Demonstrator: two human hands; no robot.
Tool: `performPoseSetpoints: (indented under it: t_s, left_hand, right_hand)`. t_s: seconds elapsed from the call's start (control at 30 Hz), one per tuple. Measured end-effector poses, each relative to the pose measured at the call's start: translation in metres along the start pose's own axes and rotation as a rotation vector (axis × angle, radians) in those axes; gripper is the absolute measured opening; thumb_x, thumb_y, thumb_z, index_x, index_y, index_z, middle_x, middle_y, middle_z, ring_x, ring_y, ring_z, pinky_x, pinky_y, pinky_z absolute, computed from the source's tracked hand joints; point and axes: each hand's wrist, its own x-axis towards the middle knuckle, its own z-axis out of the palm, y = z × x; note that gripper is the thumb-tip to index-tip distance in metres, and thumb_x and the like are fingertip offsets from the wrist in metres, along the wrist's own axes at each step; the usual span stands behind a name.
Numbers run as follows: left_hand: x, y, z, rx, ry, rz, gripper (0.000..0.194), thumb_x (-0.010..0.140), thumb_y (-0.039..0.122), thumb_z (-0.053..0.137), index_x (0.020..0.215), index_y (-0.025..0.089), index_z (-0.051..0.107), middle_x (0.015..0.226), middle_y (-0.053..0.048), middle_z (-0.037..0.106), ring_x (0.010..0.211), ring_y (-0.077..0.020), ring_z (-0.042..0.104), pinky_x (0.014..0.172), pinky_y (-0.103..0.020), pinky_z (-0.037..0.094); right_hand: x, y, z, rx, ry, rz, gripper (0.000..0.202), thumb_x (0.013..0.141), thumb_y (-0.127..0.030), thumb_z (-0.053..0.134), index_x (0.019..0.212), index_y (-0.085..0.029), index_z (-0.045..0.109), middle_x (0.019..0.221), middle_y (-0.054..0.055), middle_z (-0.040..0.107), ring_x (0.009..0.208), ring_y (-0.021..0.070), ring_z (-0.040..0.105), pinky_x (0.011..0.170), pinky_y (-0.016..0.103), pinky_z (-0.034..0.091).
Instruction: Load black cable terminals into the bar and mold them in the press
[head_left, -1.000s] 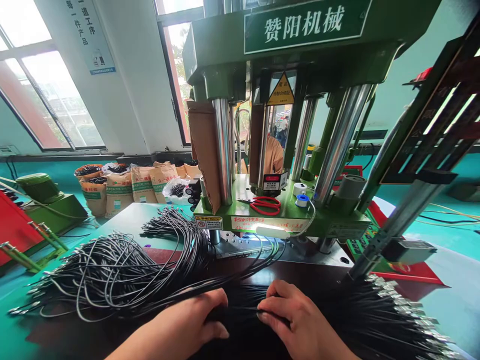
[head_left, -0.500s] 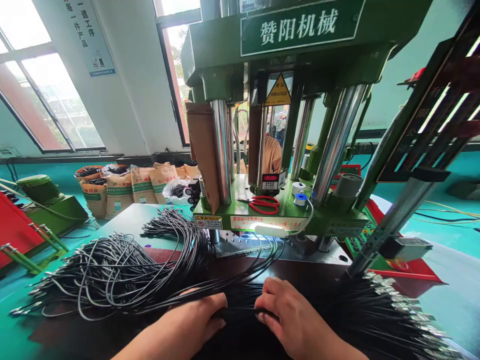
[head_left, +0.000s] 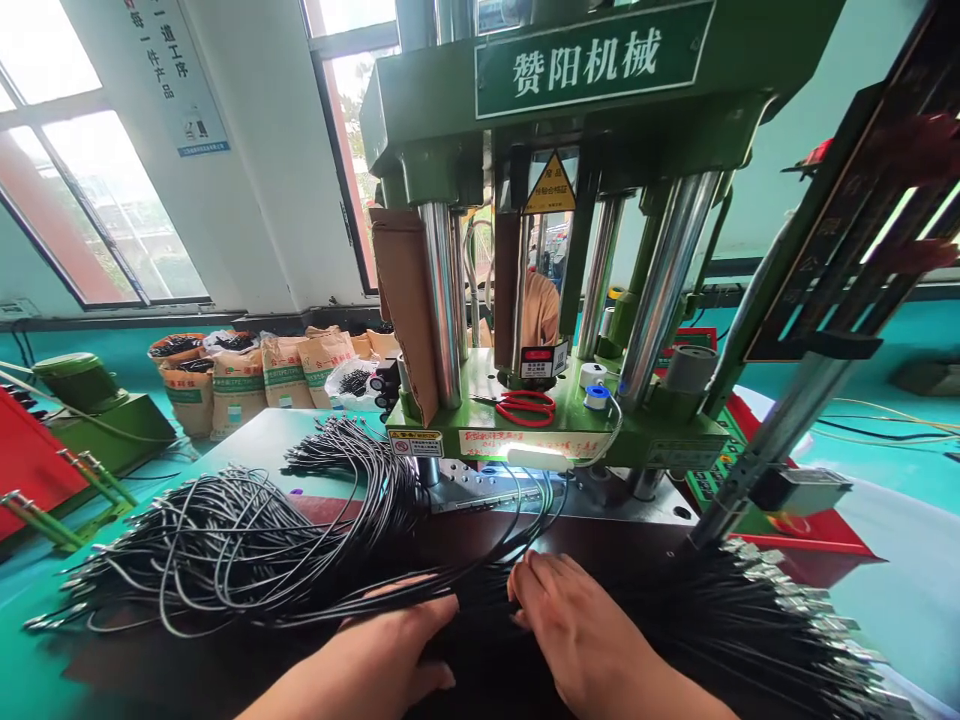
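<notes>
Near bottom centre, on the dark mat: bundle of black cables (head_left: 480, 610), lying flat, running left to right under both hands.
Left hand (head_left: 382, 650): palm down on the bundle, fingers (head_left: 427, 612) curled loosely over the strands; full closure around them not visible.
Right hand (head_left: 577, 630): pressed on the same bundle just beside the left, fingertips (head_left: 525, 590) bent onto the strands; actual pinch hidden, cannot tell.
Snag risk: looped loose cables (head_left: 225, 550) at left overlapping the bundle; likely to drag or tangle if strands get pulled sideways.
Terminal risk: metal-tipped cable ends (head_left: 795, 600) fanned at right, close to the right wrist; likely to scatter or prick on a careless sweep.
Pinch risk: green press machine (head_left: 570, 200) directly ahead, several cables already feeding under its front plate (head_left: 517, 440); fingers sliding forward would come near the gap.
Edges: slanted rail (head_left: 787, 420) crowding the right side; red scissors (head_left: 525, 405) up on the machine ledge.
Open room: bare green tabletop (head_left: 247, 440) left rear; little slack between hands and machine.
</notes>
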Motion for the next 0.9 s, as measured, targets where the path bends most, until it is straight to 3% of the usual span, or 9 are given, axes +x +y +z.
performPoseSetpoints:
  t_s: [0.07,0.17,0.23,0.33,0.57,0.7,0.8,0.9]
  left_hand:
    - [-0.001,0.004,-0.001,0.019,0.01,0.009,0.035,0.077,0.033,0.061,0.112,0.032,0.06,0.116,-0.001,0.064,0.112,-0.0279,0.056,0.091,-0.035,0.043]
    - [-0.002,0.011,-0.006,0.03,-0.005,0.005,0.023,0.079,0.03,0.056,0.102,0.03,0.061,0.102,0.0,0.067,0.097,-0.0247,0.061,0.08,-0.03,0.045]
    - [-0.003,0.013,-0.007,0.014,-0.018,-0.009,0.022,0.08,0.03,0.054,0.102,0.03,0.06,0.097,0.001,0.068,0.092,-0.0225,0.063,0.076,-0.028,0.044]
    - [-0.003,0.011,-0.006,-0.007,-0.019,0.0,0.022,0.081,0.03,0.052,0.102,0.031,0.059,0.098,0.002,0.067,0.09,-0.0208,0.062,0.075,-0.026,0.042]
    - [-0.003,0.007,-0.011,-0.075,-0.004,0.052,0.023,0.079,0.028,0.053,0.102,0.028,0.056,0.09,0.004,0.064,0.081,-0.0153,0.059,0.073,-0.022,0.04]
    - [-0.002,0.011,-0.023,-0.159,0.015,0.087,0.012,0.082,0.03,0.052,0.093,0.025,0.054,0.079,0.006,0.058,0.073,-0.0122,0.054,0.068,-0.021,0.038]
    - [0.002,0.011,-0.031,-0.317,-0.067,0.052,0.018,0.088,0.036,0.046,0.099,0.024,0.053,0.065,0.008,0.051,0.062,-0.0108,0.051,0.063,-0.02,0.039]
    - [0.007,0.005,-0.032,-0.383,-0.151,0.005,0.03,0.089,0.042,0.044,0.111,0.022,0.051,0.06,0.008,0.05,0.059,-0.0107,0.05,0.062,-0.02,0.039]
  right_hand:
    - [-0.001,0.0,-0.002,0.032,-0.033,-0.026,0.034,0.085,0.0,0.04,0.11,-0.01,0.06,0.115,0.018,0.064,0.096,0.0251,0.062,0.088,0.038,0.049]
    - [-0.003,0.002,-0.002,0.078,-0.066,-0.045,0.026,0.087,-0.012,0.051,0.11,-0.014,0.061,0.123,0.016,0.061,0.097,0.024,0.064,0.085,0.033,0.05]
    - [-0.003,0.002,-0.001,0.094,-0.094,-0.032,0.018,0.082,-0.018,0.062,0.101,-0.018,0.064,0.116,0.011,0.064,0.091,0.0233,0.066,0.079,0.03,0.052]
    - [-0.002,0.003,0.0,0.126,-0.102,-0.002,0.017,0.078,-0.014,0.065,0.093,-0.02,0.065,0.107,0.006,0.065,0.081,0.0201,0.067,0.071,0.027,0.051]
    - [-0.003,0.002,-0.009,0.208,-0.022,-0.029,0.007,0.081,-0.015,0.06,0.08,-0.021,0.064,0.099,0.001,0.063,0.078,0.0138,0.063,0.07,0.022,0.047]
    - [-0.005,0.0,-0.01,0.152,0.124,-0.018,0.006,0.078,-0.015,0.059,0.081,-0.019,0.061,0.087,0.002,0.066,0.083,0.0188,0.059,0.082,0.032,0.044]
    - [-0.017,0.018,-0.004,0.029,0.222,0.019,0.013,0.078,-0.01,0.054,0.084,-0.02,0.059,0.079,0.001,0.066,0.079,0.0211,0.057,0.08,0.037,0.042]
    - [-0.047,0.067,0.0,-0.157,0.326,0.094,0.023,0.077,-0.005,0.05,0.087,-0.021,0.061,0.086,0.004,0.068,0.085,0.0255,0.058,0.081,0.04,0.041]
